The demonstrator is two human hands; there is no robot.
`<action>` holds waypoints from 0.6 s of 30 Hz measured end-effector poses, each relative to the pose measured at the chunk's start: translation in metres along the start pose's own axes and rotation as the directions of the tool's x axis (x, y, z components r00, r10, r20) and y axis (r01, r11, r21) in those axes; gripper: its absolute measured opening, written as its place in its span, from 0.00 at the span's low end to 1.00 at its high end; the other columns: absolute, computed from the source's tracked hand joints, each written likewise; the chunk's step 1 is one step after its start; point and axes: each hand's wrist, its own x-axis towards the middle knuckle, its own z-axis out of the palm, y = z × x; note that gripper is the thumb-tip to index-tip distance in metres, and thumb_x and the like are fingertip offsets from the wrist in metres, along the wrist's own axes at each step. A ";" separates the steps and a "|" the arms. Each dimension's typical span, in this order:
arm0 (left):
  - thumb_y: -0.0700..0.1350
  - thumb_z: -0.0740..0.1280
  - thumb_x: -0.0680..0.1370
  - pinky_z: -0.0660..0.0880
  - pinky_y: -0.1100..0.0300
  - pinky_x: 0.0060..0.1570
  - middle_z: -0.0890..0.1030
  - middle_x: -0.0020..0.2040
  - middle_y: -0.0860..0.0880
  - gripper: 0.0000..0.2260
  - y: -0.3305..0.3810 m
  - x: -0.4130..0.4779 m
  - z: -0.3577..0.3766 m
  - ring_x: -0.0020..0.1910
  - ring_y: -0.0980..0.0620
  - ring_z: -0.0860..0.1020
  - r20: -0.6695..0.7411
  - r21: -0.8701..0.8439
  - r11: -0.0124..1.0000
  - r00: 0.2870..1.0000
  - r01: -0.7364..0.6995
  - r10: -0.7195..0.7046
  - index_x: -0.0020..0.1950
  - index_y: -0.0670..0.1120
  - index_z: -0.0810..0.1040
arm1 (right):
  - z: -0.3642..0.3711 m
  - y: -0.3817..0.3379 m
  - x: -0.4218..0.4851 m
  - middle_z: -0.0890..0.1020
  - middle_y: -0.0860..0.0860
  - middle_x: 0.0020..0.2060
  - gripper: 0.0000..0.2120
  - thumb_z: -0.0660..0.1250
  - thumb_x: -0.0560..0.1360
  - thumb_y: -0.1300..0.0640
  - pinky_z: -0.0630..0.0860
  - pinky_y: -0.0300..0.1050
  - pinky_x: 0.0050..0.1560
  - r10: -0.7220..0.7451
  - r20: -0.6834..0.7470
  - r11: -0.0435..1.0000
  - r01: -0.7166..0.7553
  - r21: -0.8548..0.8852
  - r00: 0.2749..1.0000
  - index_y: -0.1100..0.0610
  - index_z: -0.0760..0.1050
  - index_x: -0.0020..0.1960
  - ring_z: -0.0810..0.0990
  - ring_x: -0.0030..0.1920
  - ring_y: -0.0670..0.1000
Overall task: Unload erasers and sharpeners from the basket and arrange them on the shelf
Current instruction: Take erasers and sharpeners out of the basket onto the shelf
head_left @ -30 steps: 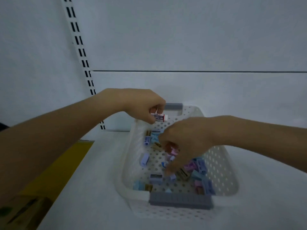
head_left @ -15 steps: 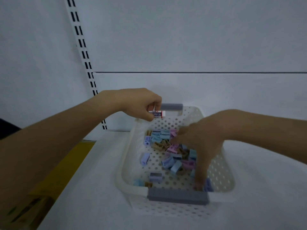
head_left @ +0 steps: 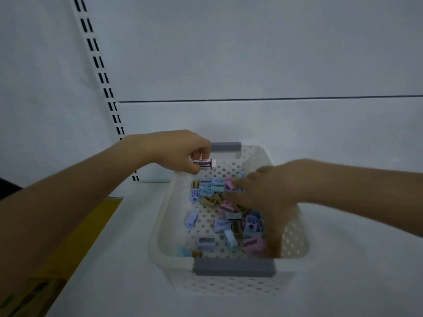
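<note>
Right fingers (head_left: 273, 234) blurred over sharpeners (head_left: 217, 186), left fingers (head_left: 202, 146) half-hiding eraser (head_left: 207, 164)

White shelf (head_left: 109, 259), level surface. One item stands directly on it: a white perforated basket (head_left: 229, 286), upright, grey handles (head_left: 233, 267) at both ends.

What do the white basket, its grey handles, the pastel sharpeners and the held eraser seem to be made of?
Basket: likely moulded plastic, matt white, given its even holes and rounded rim. Grey handle: dull plastic or rubber; the look leaves it open. Sharpeners: probably smooth pastel plastic, blocky moulded shapes. Eraser in the left hand: printed sleeve, perhaps paper.
</note>
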 end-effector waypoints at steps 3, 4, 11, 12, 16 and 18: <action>0.48 0.66 0.75 0.73 0.55 0.51 0.75 0.51 0.51 0.10 0.002 0.002 0.006 0.49 0.52 0.73 0.005 0.019 1.000 1.000 -0.006 0.006 0.54 0.50 0.71 | 0.000 -0.005 0.010 0.53 0.56 0.74 0.50 0.69 0.67 0.37 0.58 0.56 0.71 0.028 -0.123 0.999 -0.032 -0.030 0.992 0.51 0.40 0.76 0.57 0.72 0.58; 0.49 0.66 0.75 0.73 0.56 0.50 0.75 0.50 0.51 0.10 0.002 0.002 0.009 0.48 0.52 0.73 0.006 0.034 0.999 1.000 -0.004 0.004 0.54 0.50 0.70 | -0.004 0.000 0.011 0.55 0.56 0.74 0.52 0.69 0.65 0.36 0.58 0.56 0.71 0.064 -0.199 0.998 -0.068 -0.017 0.978 0.51 0.41 0.76 0.58 0.72 0.58; 0.48 0.66 0.75 0.72 0.57 0.47 0.75 0.51 0.51 0.08 0.000 -0.004 0.019 0.48 0.52 0.73 -0.148 -0.072 0.997 0.988 0.024 -0.034 0.50 0.53 0.67 | 0.005 -0.008 0.004 0.49 0.56 0.75 0.41 0.61 0.74 0.40 0.54 0.56 0.73 -0.001 -0.018 1.000 0.001 0.026 1.000 0.54 0.42 0.76 0.53 0.74 0.59; 0.49 0.66 0.75 0.72 0.57 0.47 0.75 0.51 0.51 0.08 0.000 -0.004 0.020 0.48 0.52 0.73 -0.158 -0.083 0.996 0.987 0.027 -0.040 0.51 0.53 0.68 | 0.010 -0.015 0.006 0.48 0.57 0.75 0.36 0.57 0.78 0.44 0.51 0.55 0.73 0.008 -0.044 0.999 -0.006 0.049 0.999 0.56 0.41 0.76 0.51 0.74 0.59; 0.49 0.65 0.75 0.71 0.58 0.47 0.74 0.51 0.52 0.11 0.002 -0.004 0.022 0.48 0.53 0.72 -0.170 -0.091 0.995 0.984 0.043 -0.058 0.56 0.49 0.71 | 0.002 -0.010 0.009 0.58 0.57 0.72 0.49 0.65 0.67 0.33 0.58 0.55 0.71 0.100 -0.227 0.995 -0.103 0.001 0.969 0.58 0.47 0.75 0.62 0.70 0.58; 0.48 0.65 0.75 0.71 0.57 0.48 0.73 0.51 0.52 0.12 0.003 -0.004 0.023 0.49 0.52 0.72 -0.183 -0.091 0.995 0.981 0.046 -0.062 0.57 0.49 0.71 | -0.004 0.000 0.008 0.63 0.55 0.70 0.49 0.64 0.65 0.30 0.61 0.53 0.69 0.162 -0.325 0.987 -0.148 0.068 0.932 0.57 0.50 0.74 0.64 0.67 0.57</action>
